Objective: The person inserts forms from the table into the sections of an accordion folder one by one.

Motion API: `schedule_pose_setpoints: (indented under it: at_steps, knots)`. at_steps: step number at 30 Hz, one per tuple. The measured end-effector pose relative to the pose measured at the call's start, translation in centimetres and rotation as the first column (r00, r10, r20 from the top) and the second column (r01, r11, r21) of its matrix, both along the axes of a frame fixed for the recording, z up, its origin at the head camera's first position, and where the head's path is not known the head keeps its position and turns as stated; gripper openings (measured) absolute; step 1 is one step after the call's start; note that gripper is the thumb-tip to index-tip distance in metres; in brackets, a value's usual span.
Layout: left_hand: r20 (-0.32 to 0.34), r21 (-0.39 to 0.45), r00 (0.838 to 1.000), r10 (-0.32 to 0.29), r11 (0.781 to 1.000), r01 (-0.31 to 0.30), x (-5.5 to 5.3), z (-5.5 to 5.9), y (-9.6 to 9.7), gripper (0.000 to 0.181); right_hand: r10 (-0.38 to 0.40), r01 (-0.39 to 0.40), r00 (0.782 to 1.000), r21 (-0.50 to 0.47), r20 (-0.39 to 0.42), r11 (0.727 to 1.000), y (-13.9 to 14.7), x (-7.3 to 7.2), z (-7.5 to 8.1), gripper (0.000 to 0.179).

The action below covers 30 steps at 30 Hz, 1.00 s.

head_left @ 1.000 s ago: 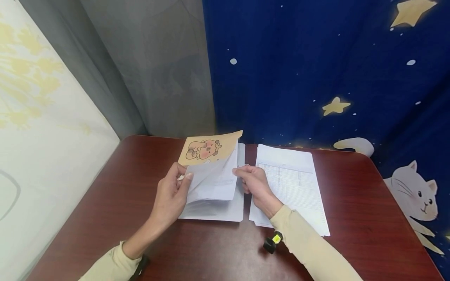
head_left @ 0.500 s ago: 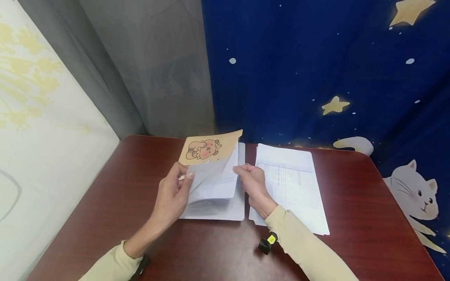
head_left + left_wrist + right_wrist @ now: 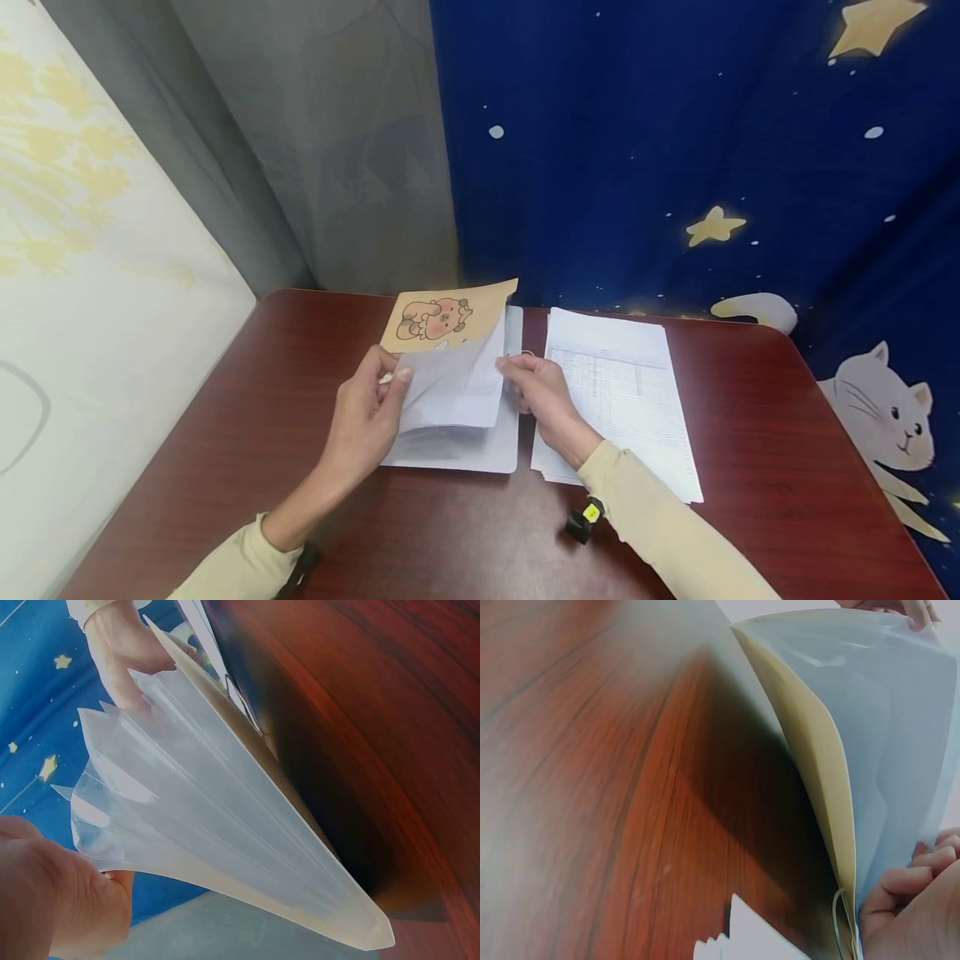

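A file folder with translucent pockets point(image 3: 165, 787) stands partly spread between the two hands. Its tan cover point(image 3: 450, 315) carries a cartoon animal. At the folder's left side, the left hand point(image 3: 367, 417) grips the edges of the folder's sheets between thumb and fingers. The right hand point(image 3: 546, 396) has curled fingers and pinches the right-hand edge of a pocket sheet. In the right wrist view, that hand point(image 3: 919, 911) is beside the tan cover's edge, where a thin elastic loop point(image 3: 836, 922) hangs. A whitish lower panel point(image 3: 465, 450) shows beneath the raised sheets.
To the right of the folder lies a stack of printed sheets point(image 3: 622, 400), partly beneath the right wrist. The dark red-brown wooden table point(image 3: 285, 417) backs onto a grey and a navy curtain point(image 3: 570, 150). A white patterned cloth point(image 3: 90, 317) hangs along the left.
The right hand has shifted slightly down and to the right over the last half second, and the pinched sheet's lower edge dips a little. The left hand stays nearly still.
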<state>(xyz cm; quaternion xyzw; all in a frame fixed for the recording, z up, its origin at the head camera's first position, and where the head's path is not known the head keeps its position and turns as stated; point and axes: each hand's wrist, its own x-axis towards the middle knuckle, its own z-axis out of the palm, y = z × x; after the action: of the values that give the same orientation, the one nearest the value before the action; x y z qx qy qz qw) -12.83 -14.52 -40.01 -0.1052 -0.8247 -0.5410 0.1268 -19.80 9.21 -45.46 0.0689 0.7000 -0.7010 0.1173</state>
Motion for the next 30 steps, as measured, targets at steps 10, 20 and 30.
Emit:
schedule_pose_setpoints:
  at_steps: [10,20,30]
  knots:
    - [0.052,-0.03,0.998,0.02,0.999,-0.018,1.0,2.3,0.5,0.009,0.257,-0.211,0.957,0.29,-0.131,0.933,4.1,1.1,1.2,0.029]
    - [0.126,0.047,0.992,-0.01,0.999,0.004,1.0,2.0,0.5,0.01,0.373,-0.096,0.907,0.762,-0.198,0.64,11.5,4.4,3.7,0.013]
    - [0.076,0.011,0.997,-0.025,1.0,0.024,0.2,0.5,0.0,0.018,0.285,0.006,0.938,0.828,-0.199,0.56,15.8,7.1,3.5,0.02]
